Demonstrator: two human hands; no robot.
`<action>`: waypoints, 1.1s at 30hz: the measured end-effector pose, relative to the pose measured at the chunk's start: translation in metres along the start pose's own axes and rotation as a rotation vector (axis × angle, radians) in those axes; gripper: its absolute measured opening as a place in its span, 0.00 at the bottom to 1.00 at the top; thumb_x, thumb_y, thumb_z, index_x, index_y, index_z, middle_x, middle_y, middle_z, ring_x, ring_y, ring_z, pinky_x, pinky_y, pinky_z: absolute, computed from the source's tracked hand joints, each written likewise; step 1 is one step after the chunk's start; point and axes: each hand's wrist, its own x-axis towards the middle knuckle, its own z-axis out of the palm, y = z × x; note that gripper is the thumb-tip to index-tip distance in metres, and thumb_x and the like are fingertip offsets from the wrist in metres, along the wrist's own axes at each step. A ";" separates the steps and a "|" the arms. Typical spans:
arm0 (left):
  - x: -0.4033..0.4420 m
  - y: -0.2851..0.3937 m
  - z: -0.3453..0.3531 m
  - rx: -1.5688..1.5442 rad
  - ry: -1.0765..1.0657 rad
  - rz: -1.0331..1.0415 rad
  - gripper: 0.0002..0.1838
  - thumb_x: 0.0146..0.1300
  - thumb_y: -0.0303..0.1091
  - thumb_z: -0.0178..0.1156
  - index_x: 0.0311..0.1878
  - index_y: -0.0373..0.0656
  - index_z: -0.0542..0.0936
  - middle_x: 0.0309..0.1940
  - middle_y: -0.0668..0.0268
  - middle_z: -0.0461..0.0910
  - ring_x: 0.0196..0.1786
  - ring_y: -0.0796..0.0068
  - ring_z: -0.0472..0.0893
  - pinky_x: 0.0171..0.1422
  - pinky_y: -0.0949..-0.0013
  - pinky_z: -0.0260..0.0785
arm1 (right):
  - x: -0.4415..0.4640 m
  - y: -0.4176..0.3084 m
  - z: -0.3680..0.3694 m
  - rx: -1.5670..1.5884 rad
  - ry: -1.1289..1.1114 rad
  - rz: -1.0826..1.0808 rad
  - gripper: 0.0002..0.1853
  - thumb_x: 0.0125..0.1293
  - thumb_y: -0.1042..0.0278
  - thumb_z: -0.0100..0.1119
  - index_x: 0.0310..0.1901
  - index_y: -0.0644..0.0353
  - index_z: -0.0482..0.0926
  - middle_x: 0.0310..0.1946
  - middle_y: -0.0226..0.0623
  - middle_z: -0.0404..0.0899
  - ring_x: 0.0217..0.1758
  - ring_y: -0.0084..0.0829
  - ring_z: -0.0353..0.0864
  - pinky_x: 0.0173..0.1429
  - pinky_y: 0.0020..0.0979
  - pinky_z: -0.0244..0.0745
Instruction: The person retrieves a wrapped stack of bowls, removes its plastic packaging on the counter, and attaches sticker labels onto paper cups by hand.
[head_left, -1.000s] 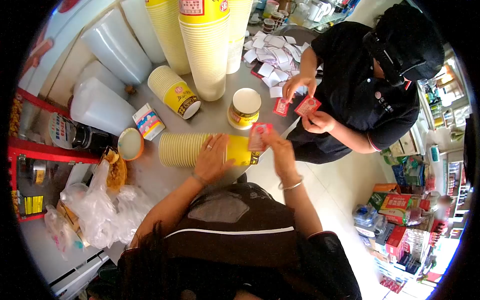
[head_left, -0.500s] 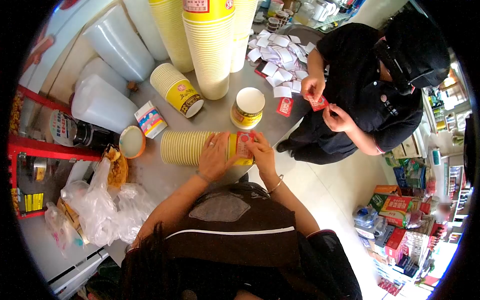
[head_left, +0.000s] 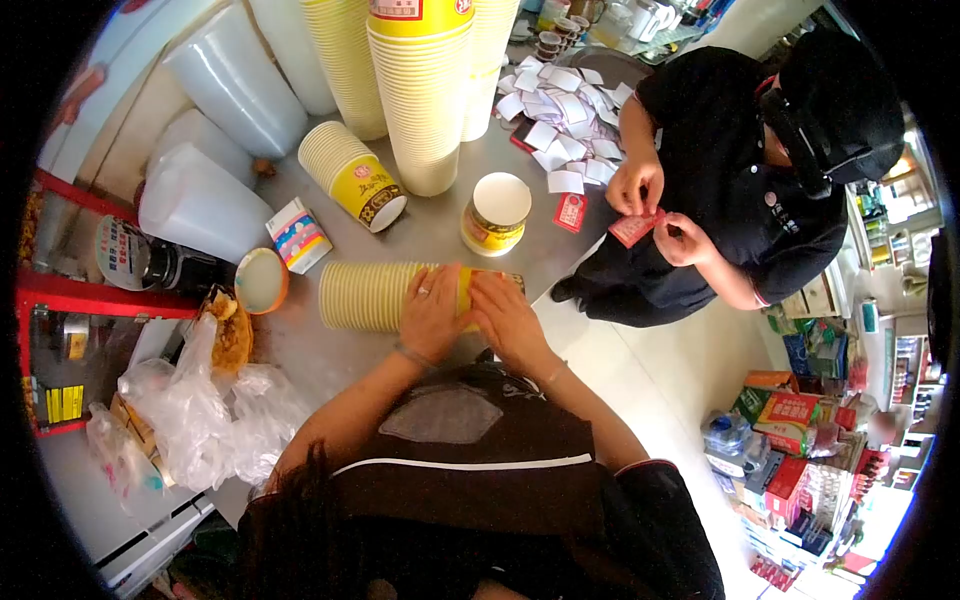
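Head | left hand [head_left: 432, 312], right hand [head_left: 507, 318] side by side, fingers curved over cup stack [head_left: 368, 297]

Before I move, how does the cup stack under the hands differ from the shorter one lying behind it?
The front stack is longer; the rear stack holds fewer cups. The front stack lies across the view, while the rear stack slants. The left hand and right hand are on the front stack; neither touches the rear stack. Both show pale ribbed rims and yellow printing.
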 end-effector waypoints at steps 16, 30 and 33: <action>0.021 -0.044 -0.029 -0.144 -0.429 0.185 0.48 0.39 0.39 0.74 0.66 0.37 0.63 0.65 0.53 0.65 0.71 0.53 0.63 0.79 0.49 0.46 | -0.047 0.042 0.022 0.979 -0.096 0.688 0.59 0.45 0.63 0.82 0.73 0.63 0.50 0.67 0.47 0.64 0.70 0.40 0.65 0.72 0.39 0.63; 0.018 -0.050 -0.030 -0.039 -0.389 0.179 0.48 0.43 0.47 0.72 0.65 0.34 0.64 0.65 0.51 0.65 0.71 0.52 0.62 0.79 0.51 0.46 | -0.081 0.064 -0.109 0.887 0.280 0.559 0.59 0.44 0.66 0.80 0.75 0.62 0.48 0.62 0.47 0.67 0.65 0.39 0.72 0.68 0.38 0.72; 0.020 -0.043 -0.028 -0.001 -0.361 0.215 0.47 0.46 0.50 0.72 0.65 0.33 0.64 0.65 0.50 0.64 0.71 0.51 0.62 0.79 0.51 0.46 | 0.018 0.015 -0.157 0.048 0.254 0.201 0.51 0.43 0.60 0.79 0.69 0.63 0.62 0.62 0.47 0.68 0.63 0.44 0.70 0.65 0.41 0.68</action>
